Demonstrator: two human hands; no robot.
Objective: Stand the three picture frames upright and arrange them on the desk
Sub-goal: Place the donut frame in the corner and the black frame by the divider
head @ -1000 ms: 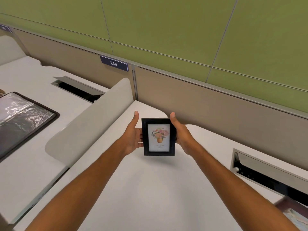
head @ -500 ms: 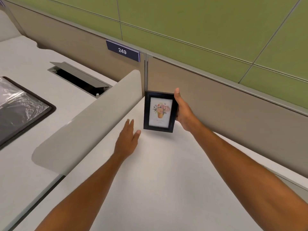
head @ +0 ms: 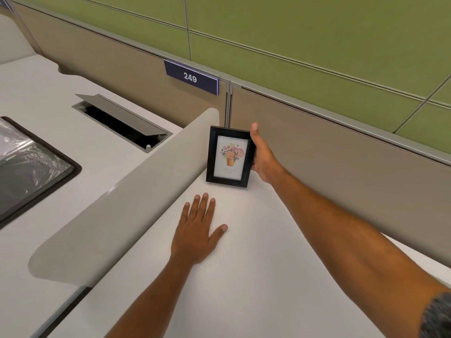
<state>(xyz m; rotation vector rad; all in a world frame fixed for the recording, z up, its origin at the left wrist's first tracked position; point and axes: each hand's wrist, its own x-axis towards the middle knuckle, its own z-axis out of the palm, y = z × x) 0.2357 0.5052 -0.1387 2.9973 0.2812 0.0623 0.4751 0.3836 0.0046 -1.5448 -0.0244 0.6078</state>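
Observation:
A small black picture frame (head: 229,156) with a flower-pot print stands upright in the far left corner of the white desk (head: 256,276), its lower edge on or just above the surface. My right hand (head: 262,157) grips its right side, thumb along the top right corner. My left hand (head: 198,230) lies flat on the desk a little in front of the frame, palm down, fingers spread, holding nothing. The other two frames are out of view.
A low rounded grey divider (head: 127,198) runs along the desk's left side. A beige partition wall (head: 341,154) with a "249" label (head: 191,77) backs the desk. The neighbouring desk has an open cable flap (head: 122,118) and a dark plastic-wrapped tray (head: 26,164).
My left hand let go of the frame and came down flat on the desk. My right hand carried the frame away from me into the back corner and lowered it to the surface.

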